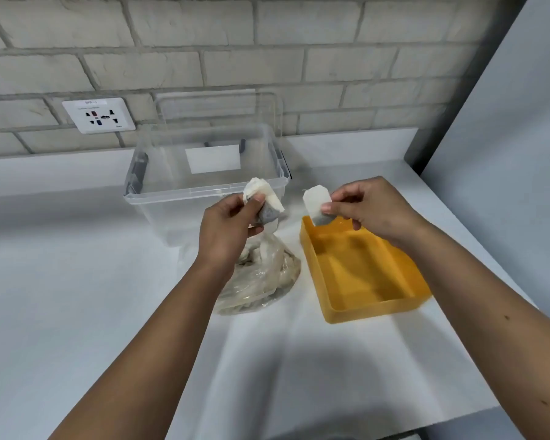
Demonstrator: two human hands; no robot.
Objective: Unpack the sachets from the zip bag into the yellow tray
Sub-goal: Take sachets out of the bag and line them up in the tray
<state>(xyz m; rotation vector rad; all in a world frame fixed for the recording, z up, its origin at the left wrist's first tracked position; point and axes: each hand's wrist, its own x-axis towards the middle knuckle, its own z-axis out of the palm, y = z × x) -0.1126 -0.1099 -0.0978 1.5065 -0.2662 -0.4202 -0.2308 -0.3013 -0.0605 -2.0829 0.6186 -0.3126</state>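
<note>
Two hands work over one white counter (77, 281). The left hand (227, 228) is curled around a small clump of sachets (265, 203), thumb pressed on top; they are bunched together and their number cannot be told. Just below and in front of that hand lies one zip bag (267, 277), crumpled on the counter, with pale contents too blurred to count. The right hand (373, 208) pinches a single sachet (315, 206) between thumb and forefinger, with the other fingers loosely bent. This sachet hangs upright in the air above the far left corner of the one yellow tray (372, 309), not touching it. The tray sits on the counter just to the right of the zip bag, close to it but apart. Behind the bag and the left hand stands one clear plastic box (172, 198) with one white label (212, 158) on its far wall. One clear lid (218, 106) leans against the brick wall (331, 33) behind the box. One socket plate (98, 115) is fixed to the wall, to the left of the lid.
</note>
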